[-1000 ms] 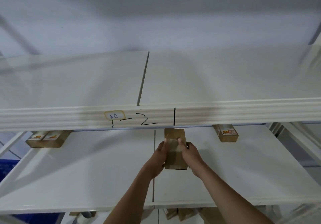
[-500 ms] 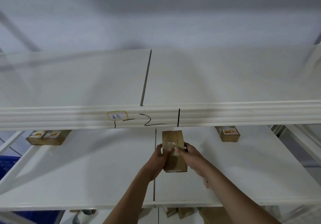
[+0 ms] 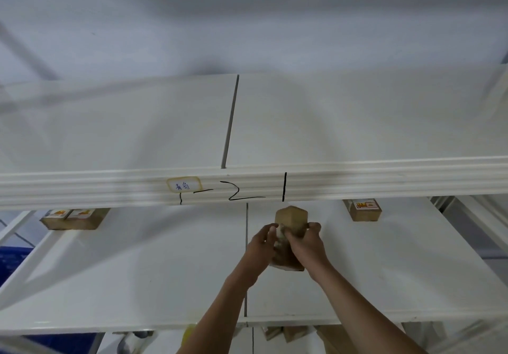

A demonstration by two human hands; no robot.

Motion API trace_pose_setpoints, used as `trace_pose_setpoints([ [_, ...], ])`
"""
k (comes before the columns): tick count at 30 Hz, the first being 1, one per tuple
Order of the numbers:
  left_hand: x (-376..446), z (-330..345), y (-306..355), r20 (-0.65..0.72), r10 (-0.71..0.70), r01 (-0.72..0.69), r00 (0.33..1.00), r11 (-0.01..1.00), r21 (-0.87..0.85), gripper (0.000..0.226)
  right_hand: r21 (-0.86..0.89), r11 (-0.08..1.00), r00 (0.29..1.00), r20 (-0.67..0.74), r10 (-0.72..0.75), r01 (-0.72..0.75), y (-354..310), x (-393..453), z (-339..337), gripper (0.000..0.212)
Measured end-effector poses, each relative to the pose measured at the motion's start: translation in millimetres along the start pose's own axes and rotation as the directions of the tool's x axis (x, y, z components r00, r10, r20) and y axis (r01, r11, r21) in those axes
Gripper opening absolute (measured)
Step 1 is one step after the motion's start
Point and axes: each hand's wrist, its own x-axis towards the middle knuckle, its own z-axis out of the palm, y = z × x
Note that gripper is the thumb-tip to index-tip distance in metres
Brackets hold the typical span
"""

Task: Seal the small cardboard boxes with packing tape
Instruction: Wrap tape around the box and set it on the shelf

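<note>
Head view, the only one: both arms reach forward from the bottom edge of the frame to one small cardboard box (image 3: 290, 223), which is held between the two hands just above or on the lower shelf (image 3: 137, 271); whether its underside touches the shelf cannot be told. The box stands tilted, one corner turned toward the camera and its far end poking up past the fingertips.

Progress, as a judgement: a pale, glossy strip that looks like packing tape (image 3: 281, 237) runs down the near face of the box between the hands, so this box seems taped or nearly so, with the pressing-down of the strip probably the step in hand. No tape roll or dispenser can be seen. Two more small boxes (image 3: 72, 218) sit well off to the left of the left hand under the upper shelf beam (image 3: 384, 183), and another box (image 3: 364, 210) lies beyond and to the right of the right hand; whether those are sealed cannot be told. More cardboard shows dimly below the shelf edge, near the wrists.

Left hand (image 3: 261, 246): held upright on the left side of the box, fingers extended upward and lying against it, thumb near the tape strip; it steadies more than it clasps.

Right hand (image 3: 306, 245): wrapped round the right side of the box, fingers curled over its edge and thumb across the near face by the tape, so it is gripping the box. Both forearms are nearly straight, converging on the box.
</note>
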Motion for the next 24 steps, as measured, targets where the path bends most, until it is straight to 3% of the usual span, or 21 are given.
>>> trace_pose_setpoints([
  [2, -2.6, 2.9, 5.1, 0.017, -0.091, 0.092, 0.996, 0.991, -0.099, 0.037, -0.027, 0.997, 0.998, 0.003, -0.07, 0.07, -2.5, -3.8, 4.8, 0.042],
  [4, -5.6, 0.5, 4.2, -0.015, -0.148, 0.141, 0.989, 0.961, -0.237, 0.046, -0.077, 0.981, 0.982, -0.052, -0.182, 0.178, -2.6, -6.2, 3.8, 0.04],
  [6, -7.4, -7.3, -0.9, -0.043, -0.189, 0.164, 0.981, 0.926, -0.339, 0.061, -0.028, 0.974, 0.97, -0.083, -0.227, 0.225, -2.8, -6.1, -1.5, 0.036],
  [8, -9.1, -16.4, -4.9, 0.01, -0.228, 0.214, 0.974, 0.897, -0.387, 0.061, -0.025, 0.974, 0.971, -0.075, -0.228, 0.227, -3.3, -2.1, -9.8, 0.026],
  [11, -10.4, -22.8, -7.9, 0.172, -0.168, 0.234, 0.971, 0.827, -0.511, 0.044, 0.023, 0.998, 0.996, 0.062, -0.061, 0.06, 0.5, 5.7, -12.6, 0.058],
  [14, -10.9, -19.6, -6.3, 0.188, -0.108, 0.189, 0.976, 0.852, -0.489, 0.035, 0.134, 0.99, 0.978, 0.206, 0.009, -0.037, 4.3, 2.3, -5.1, 0.058],
  [19, -11.0, -5.4, -1.7, 0.081, -0.123, 0.146, 0.989, 0.899, -0.413, 0.044, 0.173, 0.985, 0.978, 0.197, -0.061, 0.026, 5.7, -7.9, 5.5, 0.041],
  [24, -8.0, 7.9, 0.8, -0.09, -0.325, 0.261, 0.941, 0.872, -0.414, 0.048, 0.137, 0.99, 0.988, 0.145, -0.056, 0.036, 13.1, -8.2, 20.6, 0.052],
])
